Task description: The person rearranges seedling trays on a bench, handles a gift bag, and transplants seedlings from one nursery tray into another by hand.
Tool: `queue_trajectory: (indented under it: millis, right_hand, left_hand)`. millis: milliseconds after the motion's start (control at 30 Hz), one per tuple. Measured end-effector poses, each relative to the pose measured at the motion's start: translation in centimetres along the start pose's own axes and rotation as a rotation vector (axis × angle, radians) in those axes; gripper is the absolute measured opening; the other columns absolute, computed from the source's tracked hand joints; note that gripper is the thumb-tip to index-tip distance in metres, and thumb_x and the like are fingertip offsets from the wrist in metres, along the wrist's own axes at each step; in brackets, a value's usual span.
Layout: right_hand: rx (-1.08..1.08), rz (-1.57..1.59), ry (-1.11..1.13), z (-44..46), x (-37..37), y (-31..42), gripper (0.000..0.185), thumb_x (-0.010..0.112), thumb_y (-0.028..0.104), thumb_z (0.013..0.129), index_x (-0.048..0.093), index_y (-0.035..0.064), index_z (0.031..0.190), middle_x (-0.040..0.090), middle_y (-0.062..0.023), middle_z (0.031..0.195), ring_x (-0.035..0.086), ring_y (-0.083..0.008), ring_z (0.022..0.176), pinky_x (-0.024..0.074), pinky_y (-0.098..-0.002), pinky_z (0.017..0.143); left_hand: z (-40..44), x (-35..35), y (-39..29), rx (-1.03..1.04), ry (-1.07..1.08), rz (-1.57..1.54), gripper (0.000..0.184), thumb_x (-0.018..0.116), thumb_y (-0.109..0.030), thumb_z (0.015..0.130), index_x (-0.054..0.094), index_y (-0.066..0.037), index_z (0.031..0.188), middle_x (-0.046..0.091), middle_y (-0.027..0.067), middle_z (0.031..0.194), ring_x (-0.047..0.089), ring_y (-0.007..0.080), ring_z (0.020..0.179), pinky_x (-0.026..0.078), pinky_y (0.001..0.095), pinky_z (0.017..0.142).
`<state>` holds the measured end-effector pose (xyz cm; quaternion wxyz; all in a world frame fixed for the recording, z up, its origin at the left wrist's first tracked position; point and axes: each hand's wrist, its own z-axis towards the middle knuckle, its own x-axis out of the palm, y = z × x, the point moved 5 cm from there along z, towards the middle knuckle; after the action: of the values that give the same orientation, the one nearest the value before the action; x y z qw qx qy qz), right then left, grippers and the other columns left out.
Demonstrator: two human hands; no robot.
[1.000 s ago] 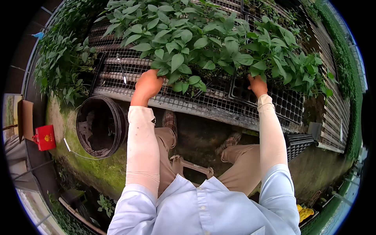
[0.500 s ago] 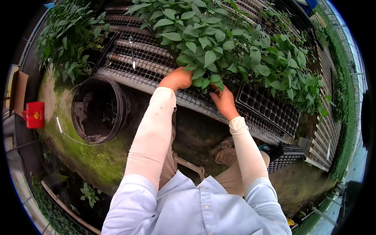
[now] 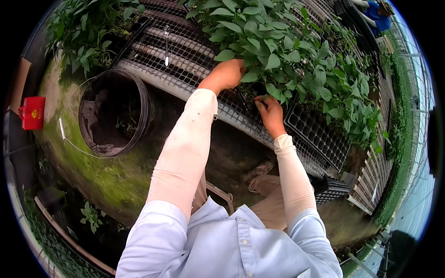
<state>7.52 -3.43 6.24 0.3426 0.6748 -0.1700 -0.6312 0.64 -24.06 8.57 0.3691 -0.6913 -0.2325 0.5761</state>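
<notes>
In the head view, take the black plug tray (image 3: pixel 320 139) on the wire-mesh bench (image 3: pixel 197 70) as the landmark. The leafy seedlings (image 3: pixel 272 61), broad-leaved and dense, crowd over its far side and spread left past its end. The left hand (image 3: pixel 225 75) is left of the tray, back of the hand up, its fingers going in behind the leaves; whether they are closed on a stem I cannot tell. The right hand (image 3: pixel 271 116) is just off the tray's left end, thumb and forefinger drawn close together at the foot of the foliage, but what, if anything, is pinched between them is too small to make out.

The step in hand looks like working the seedlings low down, near their bases, with both hands together. The next move seems to call for fingertips settled on the stems rather than the leaves, with the left hand bearing the foliage aside so the right can see its way in.

Well left of the tray stands a black bucket (image 3: pixel 147 109); also leftward, a slim metal tool (image 3: pixel 167 51) lies on the mesh.
</notes>
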Motion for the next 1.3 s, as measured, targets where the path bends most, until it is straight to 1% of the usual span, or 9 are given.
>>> queue_trajectory:
  millis: [167,300,333,500,633,800,900,1133,1300]
  right_hand:
    - [-0.126,-0.242,0.079,1.1,-0.2,-1.6,0.023,0.066,0.003,0.089,0.067,0.0032,0.111,0.068,-0.0128,0.098,0.067,-0.0300,0.089,0.0510,-0.0361,0.079]
    - [-0.361,-0.218,0.036,3.4,-0.9,-1.7,0.036,0.060,-0.001,0.091,0.060,0.0036,0.127,0.069,-0.0140,0.108,0.068,-0.0272,0.093,0.0523,-0.0355,0.077]
    - [-0.229,0.097,0.040,4.3,-0.2,-3.3,0.036,0.056,0.004,0.096,0.056,0.0021,0.132,0.069,-0.0136,0.112,0.068,-0.0223,0.087,0.0529,-0.0343,0.074]
    - [-0.151,0.182,0.020,7.9,1.4,-3.4,0.034,0.050,0.013,0.103,0.053,0.0014,0.135,0.066,-0.0133,0.112,0.066,-0.0179,0.082,0.0537,-0.0332,0.074]
    - [-0.116,0.300,-0.071,9.2,2.5,-1.0,0.028,0.065,0.016,0.089,0.066,0.0022,0.114,0.068,-0.0203,0.107,0.064,-0.0396,0.097,0.0498,-0.0445,0.086]
    - [-0.302,-0.406,-0.408,8.5,3.0,-1.7,0.013,0.065,0.010,0.084,0.068,-0.0001,0.091,0.067,-0.0212,0.093,0.063,-0.0435,0.087,0.0492,-0.0513,0.072]
    - [0.016,-0.107,-0.111,6.1,-0.7,-0.3,0.013,0.068,0.010,0.083,0.069,-0.0008,0.089,0.065,-0.0224,0.085,0.063,-0.0417,0.084,0.0502,-0.0473,0.073]
    - [-0.220,-0.002,-0.405,-4.7,-8.1,-6.3,0.016,0.063,0.004,0.089,0.070,-0.0008,0.104,0.069,-0.0147,0.089,0.068,-0.0271,0.077,0.0531,-0.0349,0.069]
    - [0.203,-0.058,-0.469,-8.5,-15.4,-14.7,0.016,0.066,0.008,0.091,0.072,-0.0004,0.103,0.072,-0.0096,0.091,0.067,-0.0162,0.073,0.0529,-0.0293,0.066]
  left_hand:
    - [0.2,-1.5,-0.2,0.027,-0.173,-0.075,0.036,0.050,-0.010,0.091,0.067,-0.016,0.122,0.070,0.0213,0.096,0.068,0.0388,0.074,0.055,0.0456,0.068]
    - [-0.2,-2.9,-0.5,-0.043,-0.186,-0.145,0.043,0.049,-0.010,0.088,0.067,-0.019,0.126,0.069,0.0233,0.101,0.067,0.0409,0.088,0.053,0.0474,0.081]
    - [-0.1,-3.1,-0.4,-0.015,-0.231,-0.147,0.043,0.050,-0.011,0.087,0.067,-0.020,0.126,0.069,0.0239,0.102,0.066,0.0418,0.094,0.052,0.0480,0.086]
    - [-0.8,-3.8,-1.7,-0.061,-0.176,-0.118,0.039,0.054,-0.017,0.084,0.070,-0.016,0.120,0.068,0.0255,0.103,0.064,0.0437,0.099,0.050,0.0477,0.089]
    - [-1.7,-4.2,-2.7,0.029,-0.130,-0.125,0.035,0.058,-0.020,0.083,0.071,-0.011,0.115,0.069,0.0251,0.099,0.064,0.0439,0.097,0.050,0.0480,0.088]
    - [-2.1,-3.9,-2.8,0.023,0.011,-0.139,0.030,0.055,-0.010,0.085,0.072,-0.003,0.109,0.072,0.0212,0.095,0.070,0.0338,0.092,0.051,0.0388,0.085]
    - [-2.0,-3.2,-3.0,0.087,0.097,-0.206,0.032,0.053,-0.006,0.084,0.072,-0.002,0.109,0.073,0.0199,0.098,0.070,0.0314,0.096,0.050,0.0364,0.087]
    - [-2.0,-1.7,-2.0,0.012,0.168,0.087,0.028,0.054,-0.010,0.084,0.072,0.000,0.103,0.069,0.0242,0.091,0.067,0.0387,0.087,0.050,0.0405,0.082]
    - [-1.7,-1.5,0.1,-0.029,0.171,0.145,0.034,0.057,-0.015,0.086,0.068,0.001,0.113,0.068,0.0274,0.095,0.065,0.0425,0.090,0.050,0.0416,0.080]
